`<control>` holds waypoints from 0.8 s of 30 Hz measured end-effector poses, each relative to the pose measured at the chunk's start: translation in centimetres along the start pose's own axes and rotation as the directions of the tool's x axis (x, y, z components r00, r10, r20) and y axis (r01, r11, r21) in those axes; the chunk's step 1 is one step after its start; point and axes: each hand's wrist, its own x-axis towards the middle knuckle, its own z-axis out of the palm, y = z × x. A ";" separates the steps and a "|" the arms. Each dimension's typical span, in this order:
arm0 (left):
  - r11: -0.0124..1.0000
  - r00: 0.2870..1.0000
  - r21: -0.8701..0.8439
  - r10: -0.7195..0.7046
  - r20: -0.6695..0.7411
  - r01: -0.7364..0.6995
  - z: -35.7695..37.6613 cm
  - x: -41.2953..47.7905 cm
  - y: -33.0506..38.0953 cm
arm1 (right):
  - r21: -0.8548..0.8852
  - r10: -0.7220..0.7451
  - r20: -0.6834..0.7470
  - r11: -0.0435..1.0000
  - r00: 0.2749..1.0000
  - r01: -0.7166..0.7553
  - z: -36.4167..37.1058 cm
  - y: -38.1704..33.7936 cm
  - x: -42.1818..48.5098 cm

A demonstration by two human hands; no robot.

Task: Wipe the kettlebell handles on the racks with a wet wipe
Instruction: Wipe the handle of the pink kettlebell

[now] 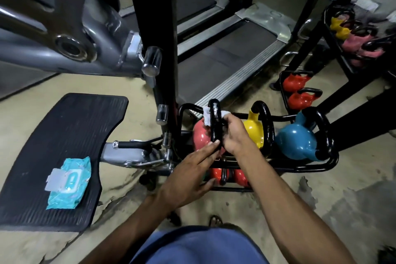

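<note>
Kettlebell handle [215,122]: glossy loop, crumpled wipe [206,114]

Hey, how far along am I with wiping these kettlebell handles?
Done: nothing I can confirm; wiped handles look no different. In hand: the right hand rubs a white wipe on the pink kettlebell's handle, the left hand steadying it with straight fingers. Likely left: the yellow kettlebell, the blue kettlebell, the red ones below, the far rack's kettlebells.
</note>
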 end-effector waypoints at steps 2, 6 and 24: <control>0.999 0.999 0.032 -0.037 -0.012 0.038 0.2 0.0 0.5 | -0.053 -0.079 -0.047 0.996 0.996 0.076 -0.9 1.2 -1.1; 0.988 0.992 0.083 -0.124 -0.039 0.127 1.2 0.2 1.7 | -0.661 -0.694 0.103 0.488 0.713 0.570 -2.8 2.9 -3.7; 0.953 0.952 0.106 -0.267 -0.152 0.284 2.2 0.6 4.9 | -0.627 -0.710 0.538 0.024 0.455 0.779 -4.7 1.3 -3.6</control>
